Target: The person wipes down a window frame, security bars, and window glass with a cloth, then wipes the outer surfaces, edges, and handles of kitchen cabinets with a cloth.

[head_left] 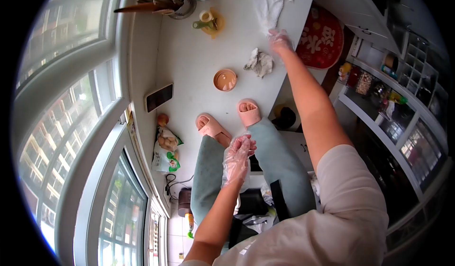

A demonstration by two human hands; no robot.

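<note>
My left hand (239, 158), in a clear plastic glove, is held up between the knees with its fingers curled together; anything inside them is hidden. My right hand (280, 42), also gloved, reaches across the white surface (199, 59) and grips the lower end of a spread white cloth (268, 7). Just below it lies a crumpled grey-white cloth (259, 63). A round orange-brown bowl (225, 80) stands left of that cloth. Two pink slippers (250, 114) are on my feet, on the same surface.
A phone (159, 97) leans by the window side, above bagged food (167, 145). A utensil holder (184, 7) stands at the upper left, near a green-handled item (204, 24) on a yellow patch. A red round board (322, 38) and shelves (388, 83) are at the right.
</note>
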